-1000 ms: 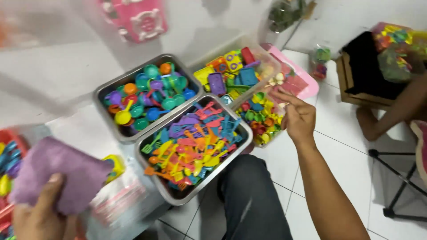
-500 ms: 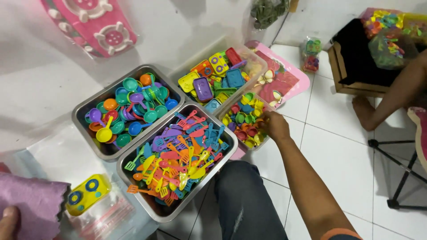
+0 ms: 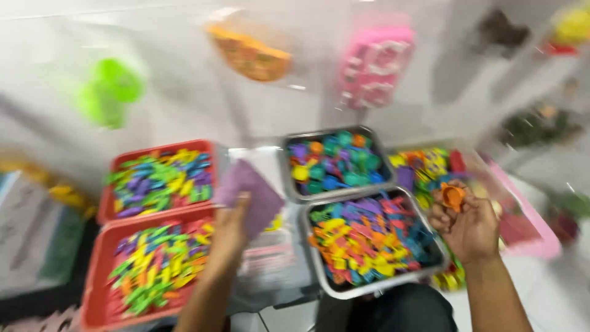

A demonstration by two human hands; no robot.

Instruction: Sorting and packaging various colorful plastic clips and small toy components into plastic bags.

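White floor tiles fill the far half of the head view, all of it smeared by motion blur, so I can only read the larger shapes.

Near the middle I see my left hand (image 3: 228, 237) raised, fingers closed on a flat purple sheet (image 3: 249, 195) that stands up above the thumb. It hangs between the two red trays on the left and the two metal trays on the right. Under the wrist lies a clear plastic bag (image 3: 265, 270) with something pale inside; I cannot tell what.

On the right my right hand (image 3: 468, 226) is curled, fingers narrow, pinching a small orange piece (image 3: 453, 197) at the fingertips. It hovers just past the right edge of the near metal tray (image 3: 369, 289), which is heaped with small flat plastic pieces in orange, yellow, blue and purple. Behind it, the far metal tray (image 3: 295, 184) holds rounder pieces, mostly teal, green and purple.

Right of those, a clear bin (image 3: 430, 163) carries mixed coloured toys, and a pink lid or tray (image 3: 528, 237) lies beside my right hand, touching that bin as far as I can tell.

On the left, the far red tray (image 3: 107, 206) and near red tray (image 3: 92, 289) sit one behind the other, both full of small coloured pieces, green and yellow most of all.

Farther off on the floor are a green blur (image 3: 110, 89), an orange packet (image 3: 251, 55) and a pink toy (image 3: 376, 64), well apart from both hands.
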